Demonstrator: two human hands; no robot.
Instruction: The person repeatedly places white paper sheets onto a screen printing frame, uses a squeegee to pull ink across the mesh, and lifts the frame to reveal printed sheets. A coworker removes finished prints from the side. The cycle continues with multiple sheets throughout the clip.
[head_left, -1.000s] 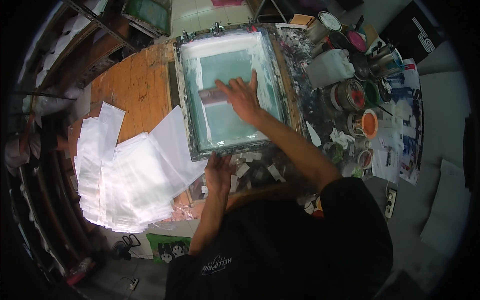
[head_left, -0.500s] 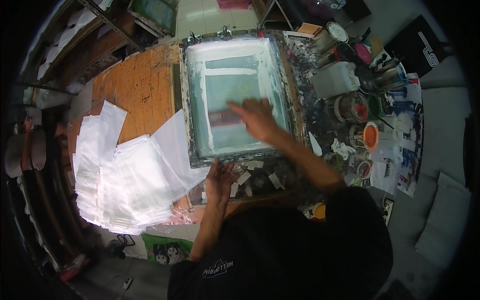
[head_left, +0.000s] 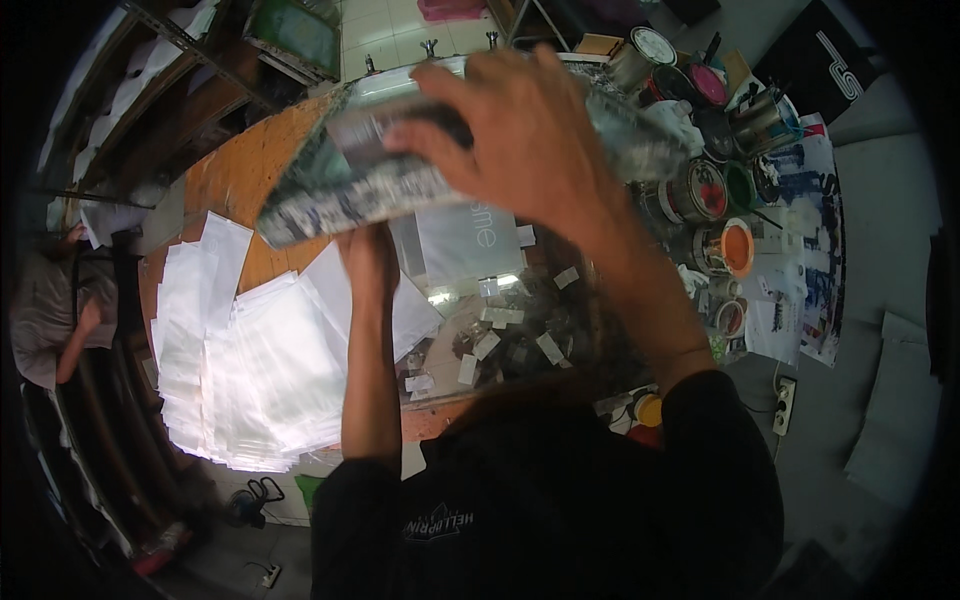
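Note:
A screen printing frame (head_left: 350,200) is tilted up, its near edge raised off the table and smeared by motion. At that near edge is my left hand (head_left: 368,258), its fingers hidden behind the frame, apparently holding it up. My right hand (head_left: 515,140) is over the frame, thumb and fingers closed around a blurred, dark squeegee (head_left: 375,135). Below the lifted frame, a frosted plastic bag (head_left: 465,245) with pale lettering lies flat on the printing surface. Left of my left forearm lies a stack of white plastic bags (head_left: 265,360), fanned out.
Small tape pieces (head_left: 485,345) are scattered on the dark printing surface. At the right stand paint cans (head_left: 735,248), pots and tools. Clamps (head_left: 430,48) line the far edge. Wooden boards (head_left: 225,180) lie at the left. Another person (head_left: 70,310) is at the far left.
The frame lay flat and is now raised at its near edge, uncovering the lettered bag. My left hand has moved up and left with it. My right hand has moved up and away with the squeegee.

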